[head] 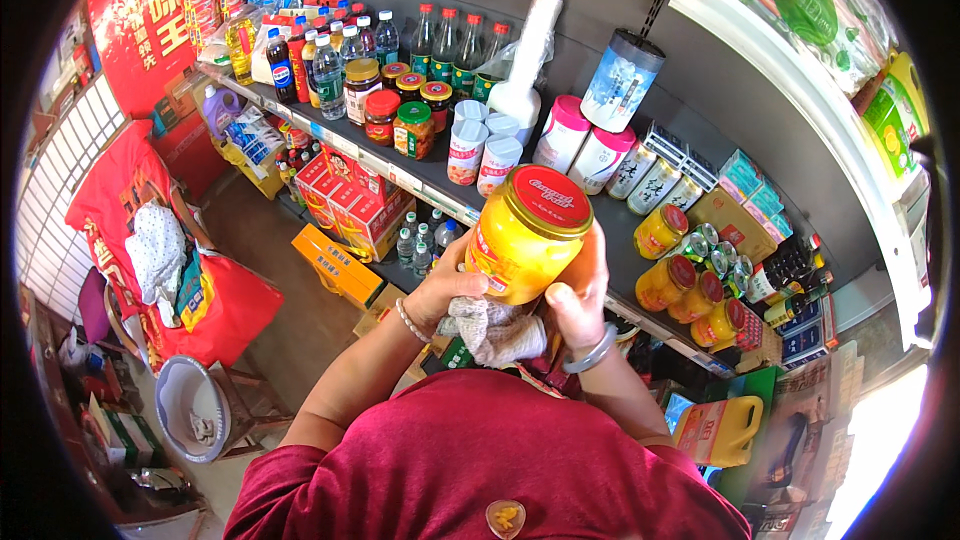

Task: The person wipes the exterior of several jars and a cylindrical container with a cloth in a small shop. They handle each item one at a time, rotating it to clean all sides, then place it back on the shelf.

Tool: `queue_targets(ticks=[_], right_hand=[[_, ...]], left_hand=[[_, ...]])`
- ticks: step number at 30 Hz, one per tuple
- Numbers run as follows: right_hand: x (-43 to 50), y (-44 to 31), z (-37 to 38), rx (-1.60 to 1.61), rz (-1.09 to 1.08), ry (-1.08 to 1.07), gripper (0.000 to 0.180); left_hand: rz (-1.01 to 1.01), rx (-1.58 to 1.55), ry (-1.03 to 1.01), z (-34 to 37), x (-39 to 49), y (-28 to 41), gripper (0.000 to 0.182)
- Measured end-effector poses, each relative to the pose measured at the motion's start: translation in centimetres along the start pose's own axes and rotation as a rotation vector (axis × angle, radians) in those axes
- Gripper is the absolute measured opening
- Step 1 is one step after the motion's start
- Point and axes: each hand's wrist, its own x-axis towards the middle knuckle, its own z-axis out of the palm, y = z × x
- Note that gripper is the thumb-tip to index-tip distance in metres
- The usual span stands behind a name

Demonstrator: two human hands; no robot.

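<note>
A large glass jar of yellow canned fruit (525, 240) with a red and gold lid is held up in front of my chest, tilted. My left hand (442, 285) grips its lower left side, and my right hand (585, 285) cups it from the right. A crumpled light grey cloth (495, 334) hangs under the jar between my hands; which hand holds it I cannot tell. Behind the jar runs a dark shelf (427, 184) of goods. Similar fruit jars (666, 281) stand on it to the right, and white tubs with pink lids (562, 133) stand just beyond the jar.
Bottles (328, 79) and small sauce jars (414, 127) line the shelf at left. Drink cartons (356, 210) and an orange box (337, 266) sit lower down. A red-draped chair (202, 270) and a grey basin (193, 412) on a stool stand at left. A yellow jug (716, 431) is at lower right.
</note>
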Motion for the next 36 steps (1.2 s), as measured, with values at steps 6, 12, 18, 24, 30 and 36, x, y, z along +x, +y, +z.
queue_targets(ticks=[6, 12, 18, 24, 30, 36], right_hand=[[2.7, -1.1, -2.8, 0.245, 0.172, -0.301, 0.137], [2.5, -0.1, -3.1, 0.293, 0.204, -0.358, 0.128], [0.8, -1.0, -3.9, 0.187, 0.332, -0.116, 0.109], [1.2, -1.5, -4.5, 0.119, 0.078, 0.064, 0.106], [0.5, -0.8, -4.7, 0.095, 0.020, 0.149, 0.097], [0.3, 0.2, -4.1, 0.203, 0.001, 0.160, 0.104]], left_hand=[[-0.207, -0.300, -0.134, -0.7, -0.2, -2.7, 0.105], [-0.295, -0.484, -0.193, -2.7, 0.0, -5.3, 0.092], [-0.291, -0.496, -0.119, -1.5, 0.5, -5.0, 0.087], [-0.416, 0.065, 0.040, -1.3, 1.2, -2.4, 0.087], [0.213, -0.287, 0.217, 0.7, 2.2, 1.7, 0.047], [0.788, 0.971, -0.023, 6.0, 3.3, 0.4, 0.052]])
